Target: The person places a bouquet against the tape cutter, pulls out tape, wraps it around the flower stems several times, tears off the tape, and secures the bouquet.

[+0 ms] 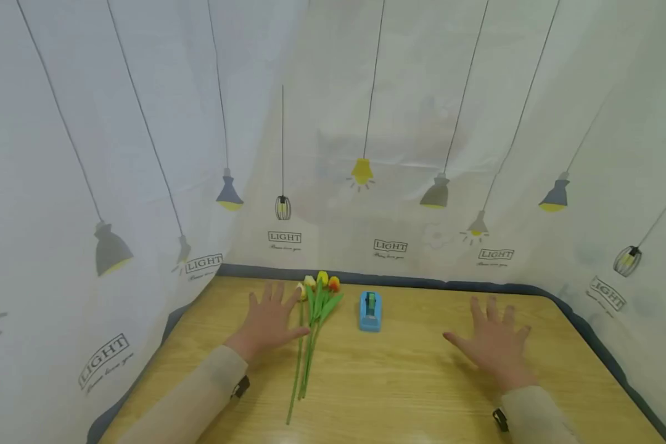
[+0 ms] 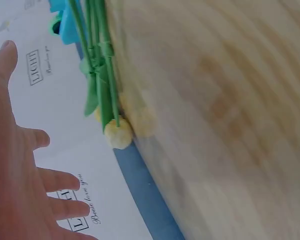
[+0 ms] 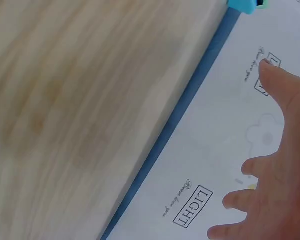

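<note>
My left hand (image 1: 269, 320) is spread with straight fingers over the left part of the table, its thumb overlapping the flower stems in the head view. Beside it lies a bunch of artificial tulips (image 1: 317, 302), with white, yellow and orange-red heads at the far end and long green stems toward me. In the left wrist view, the fingers (image 2: 60, 180) hold nothing and a pale tulip head (image 2: 119, 134) shows past them. A blue tape dispenser (image 1: 370, 314) with a green roll stands right of the flowers. My right hand (image 1: 496, 342), also spread and holding nothing, is farther right over the table.
The wooden table (image 1: 399, 388) has a dark blue edge (image 1: 477, 286) along its back and sides. White fabric (image 1: 333, 123) printed with hanging lamps and the word LIGHT surrounds it closely. Small black devices (image 1: 241, 386) are worn at both wrists, by the beige sleeves (image 1: 194, 394).
</note>
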A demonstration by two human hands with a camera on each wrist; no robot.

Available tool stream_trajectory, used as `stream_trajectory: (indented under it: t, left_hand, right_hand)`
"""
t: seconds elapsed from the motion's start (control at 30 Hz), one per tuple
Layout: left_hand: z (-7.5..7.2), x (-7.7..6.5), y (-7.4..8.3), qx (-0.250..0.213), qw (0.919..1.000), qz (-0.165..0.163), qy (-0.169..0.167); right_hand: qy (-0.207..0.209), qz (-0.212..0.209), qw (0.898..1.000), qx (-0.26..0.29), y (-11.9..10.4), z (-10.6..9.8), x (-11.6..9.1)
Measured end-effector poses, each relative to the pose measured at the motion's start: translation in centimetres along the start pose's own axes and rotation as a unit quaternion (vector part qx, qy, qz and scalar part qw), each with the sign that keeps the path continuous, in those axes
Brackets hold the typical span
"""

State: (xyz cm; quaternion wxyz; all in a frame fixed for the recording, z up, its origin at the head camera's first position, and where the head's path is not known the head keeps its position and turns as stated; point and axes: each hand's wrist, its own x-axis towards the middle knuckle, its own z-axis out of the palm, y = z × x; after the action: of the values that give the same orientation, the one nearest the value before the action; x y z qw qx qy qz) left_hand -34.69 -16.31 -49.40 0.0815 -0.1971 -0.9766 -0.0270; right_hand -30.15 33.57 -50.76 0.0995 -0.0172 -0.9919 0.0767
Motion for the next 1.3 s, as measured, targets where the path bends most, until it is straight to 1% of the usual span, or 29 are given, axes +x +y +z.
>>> stream_trajectory:
  t: [0.07, 0.17, 0.23, 0.37, 0.53, 0.6, 0.67, 0.77, 0.87, 1.0, 1.03, 1.1, 1.13, 1.23, 1.27, 1.3]
  left_hand:
    - [-0.1, 0.1, 0.1, -0.005, 1.0, -0.004, -0.002]
    - [0.0, 0.3, 0.4, -0.02, 0.9997, -0.013, 0.005]
    - [0.0, 0.3, 0.8, -0.03, 0.9993, -0.022, 0.008]
    - [-0.3, -0.1, 1.8, -0.074, 0.9961, -0.044, 0.016]
    - [0.1, -0.2, 2.5, -0.132, 0.9882, -0.058, 0.053]
    - [0.2, -0.2, 2.6, -0.159, 0.9824, -0.068, 0.07]
    - [0.3, -0.3, 2.7, -0.194, 0.9741, -0.082, 0.082]
    - [0.4, -0.5, 2.8, -0.236, 0.9623, -0.109, 0.079]
    - [0.6, -0.6, 2.8, -0.266, 0.9528, -0.131, 0.066]
    - [1.1, -0.6, 2.8, -0.299, 0.9408, -0.154, 0.043]
    - [1.2, -0.6, 2.7, -0.302, 0.9396, -0.157, 0.036]
    - [1.5, -0.7, 2.7, -0.321, 0.9317, -0.169, 0.016]
    - [1.7, -0.7, 2.7, -0.327, 0.9291, -0.172, 0.008]
    - [2.1, -0.9, 2.6, -0.355, 0.9165, -0.184, -0.017]
    - [2.2, -0.9, 2.6, -0.364, 0.9114, -0.19, -0.021]
    - [2.3, -1.0, 2.5, -0.37, 0.9089, -0.191, -0.021]
  right_hand:
    - [0.0, 0.006, 1.0, 0.008, -0.7, 0.1, 0.2]
    - [-0.008, 0.019, 1.0, 0.023, -1.8, 0.3, 0.5]
    - [-0.015, 0.027, 0.999, 0.037, -3.0, 0.0, 0.7]
    - [-0.011, 0.032, 0.997, 0.069, -5.8, -0.1, 0.9]
    - [-0.004, 0.037, 0.993, 0.112, -9.8, -0.1, 1.0]
    - [-0.003, 0.035, 0.99, 0.135, -11.6, -0.1, 0.8]
    - [-0.005, 0.032, 0.985, 0.171, -13.4, -0.1, 0.5]
    - [-0.008, 0.031, 0.972, 0.231, -16.1, 0.2, 0.1]
    - [-0.01, 0.039, 0.961, 0.275, -18.3, 0.7, -0.2]
    - [-0.008, 0.043, 0.953, 0.301, -21.0, 1.5, -0.4]
    - [-0.008, 0.044, 0.95, 0.31, -21.7, 1.6, -0.5]
    - [-0.01, 0.046, 0.945, 0.324, -22.9, 2.1, -0.7]
    - [-0.012, 0.047, 0.941, 0.334, -23.5, 2.5, -0.8]
    - [-0.026, 0.054, 0.929, 0.366, -25.4, 3.6, -1.4]
    - [-0.031, 0.057, 0.924, 0.376, -26.1, 4.1, -1.7]
    - [-0.037, 0.06, 0.919, 0.388, -26.8, 4.5, -2.0]
